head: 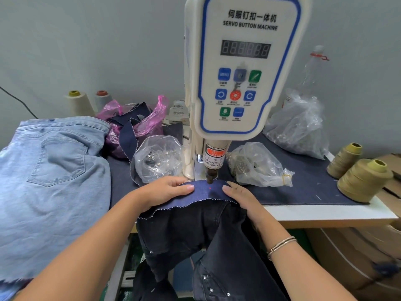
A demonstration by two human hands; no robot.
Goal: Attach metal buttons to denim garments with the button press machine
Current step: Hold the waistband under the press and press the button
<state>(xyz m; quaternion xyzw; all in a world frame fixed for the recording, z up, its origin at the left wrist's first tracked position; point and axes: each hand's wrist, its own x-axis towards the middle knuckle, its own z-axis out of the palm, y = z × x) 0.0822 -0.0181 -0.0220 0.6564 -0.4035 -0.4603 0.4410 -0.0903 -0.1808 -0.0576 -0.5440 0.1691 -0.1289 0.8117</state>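
The left hand (161,191) lies on a dark blue cloth strip (206,191), fingers bent a little, its thumb tucked under the edge so it pinches the strip. The right hand (243,198) grips the strip's other end, fingers curled over it. Between the hands a tiny red dot of light sits on the strip, right under the press head (211,175) of the button machine (240,68). Dark jeans (195,231) hang down below the hands, off the bench (325,213). A blue cloth covers the bench top. Just past the left hand is a clear bag of buttons (157,158), and past the right hand another clear bag (258,165). Far left of the hands lie light blue jeans (54,170). Far right stand yellow thread cones (364,181). A gray wall (86,51) is behind everything.
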